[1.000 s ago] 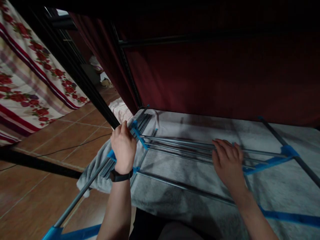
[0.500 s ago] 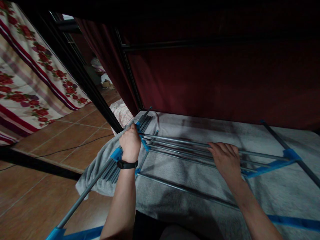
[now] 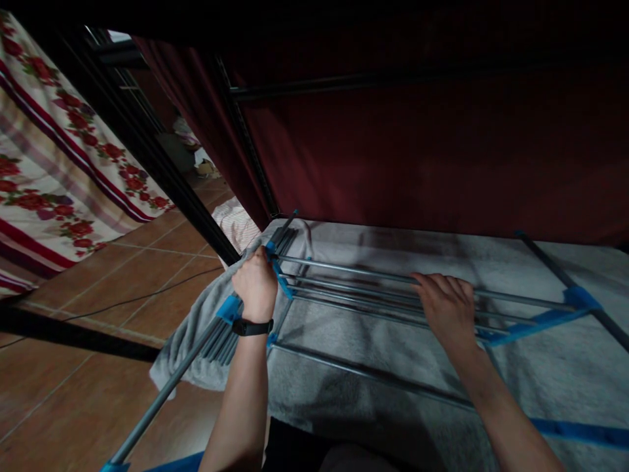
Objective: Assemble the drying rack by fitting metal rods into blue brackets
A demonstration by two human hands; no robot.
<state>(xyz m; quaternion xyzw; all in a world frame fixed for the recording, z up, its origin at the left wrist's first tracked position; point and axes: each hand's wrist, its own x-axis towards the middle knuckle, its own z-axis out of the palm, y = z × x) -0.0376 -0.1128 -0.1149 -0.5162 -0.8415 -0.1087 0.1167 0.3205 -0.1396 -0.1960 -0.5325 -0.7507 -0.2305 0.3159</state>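
Note:
A folding rack of grey metal tubes [image 3: 344, 265] with blue plastic joints [image 3: 582, 298] lies across a grey blanket [image 3: 344, 387]. My left hand [image 3: 254, 285], with a black band on its wrist, is closed around the rack's left side tube, between two blue joints. Farther right, my right hand [image 3: 446, 305] is wrapped over the top crosswise tube, fingers over its far side. Several thinner parallel tubes run just below that tube. A bundle of grey tubes [image 3: 219, 344] lies beside and below my left hand.
A dark red curtain [image 3: 393, 164] hangs behind the bed. At left stand a black bed post [image 3: 162, 170] and a floral curtain [image 3: 73, 157]. A thin cable [image 3: 147, 293] crosses the tiled floor [image 3: 142, 262]. A striped cloth [image 3: 236, 223] lies beyond the post.
Both hands keep their hold on the rack. The rack's right end and my right hand sit slightly farther right in view, and the background has shifted a little left.

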